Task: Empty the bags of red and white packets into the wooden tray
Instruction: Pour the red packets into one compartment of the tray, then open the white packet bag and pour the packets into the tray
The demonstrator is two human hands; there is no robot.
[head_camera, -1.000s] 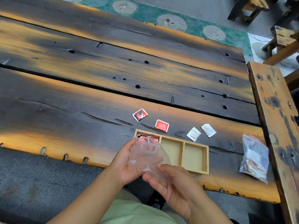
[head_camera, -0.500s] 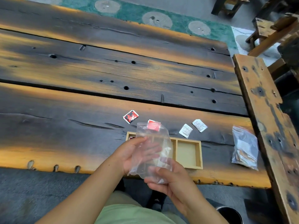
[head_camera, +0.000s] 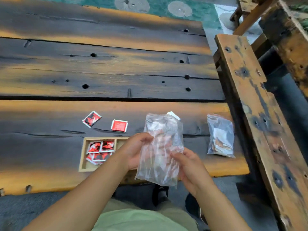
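A: What have the fingers got?
B: The left hand (head_camera: 135, 150) curls fingers and thumb onto the left edge of the bag (head_camera: 160, 164), pinching the film about halfway up. The right hand (head_camera: 191, 167) bends its fingers round the lower right side. Both hold it, and neither hand lies flat

A: Where is the bag?
B: Lower centre of the frame, upright with its mouth toward the top. It is lifted off the table (head_camera: 100, 72) and hides the right part of the tray (head_camera: 82, 157). A white corner shows at its top edge. I cannot tell whether that is inside the bag or behind it

A: How will it handle?
B: I judge it very light, thin and limp, since it creases wherever it is pinched. The film looks slick, so pinch it, don't press it. I would take the bottom corners and turn the mouth down over a compartment. It looks near empty, though the crumpled film hides what may be left

A: And further out?
B: Red packets (head_camera: 100, 150) fill the tray's left compartment, left of the hands. A red-and-black packet (head_camera: 91, 118) and a plain red packet (head_camera: 119, 125) lie loose on the table just above the tray. The second bag (head_camera: 220, 135), with packets inside, lies at centre right, well apart from both hands. It is probably floppy but weightier, so support it from below
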